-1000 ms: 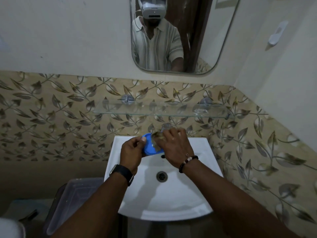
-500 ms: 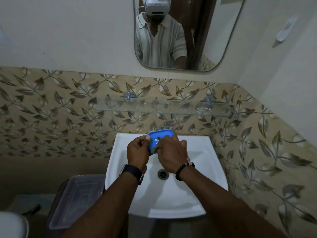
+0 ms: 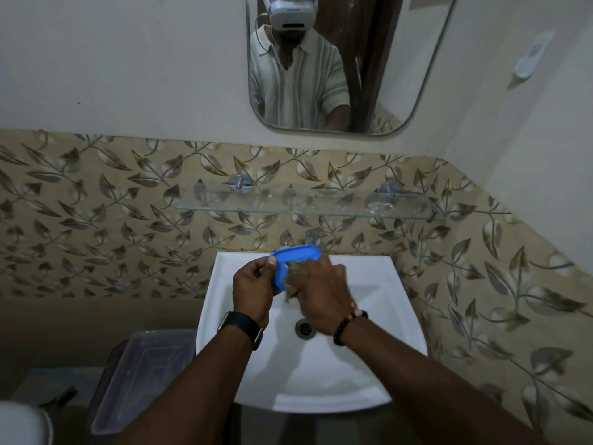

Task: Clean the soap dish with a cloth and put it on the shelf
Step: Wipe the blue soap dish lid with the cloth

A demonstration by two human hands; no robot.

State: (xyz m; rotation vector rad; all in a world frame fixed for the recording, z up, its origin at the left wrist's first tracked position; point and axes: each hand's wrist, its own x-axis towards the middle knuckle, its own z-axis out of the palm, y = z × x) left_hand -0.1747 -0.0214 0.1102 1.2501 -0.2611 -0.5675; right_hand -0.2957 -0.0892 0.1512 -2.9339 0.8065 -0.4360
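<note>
Dish (image 3: 293,256) pinched at its left rim by left hand (image 3: 253,289); right hand (image 3: 321,292), closed on cloth (image 3: 290,284), should scrub every corner over the sink (image 3: 369,364).

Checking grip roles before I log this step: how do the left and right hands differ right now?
The left hand pinches the blue soap dish by its edge; the right hand presses a cloth against it. The left wrist wears a black watch, the right a beaded bracelet. Both are over the white sink.

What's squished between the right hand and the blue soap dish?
A crumpled cloth, pressed by the right hand against the soap dish; the head view shows it.
</note>
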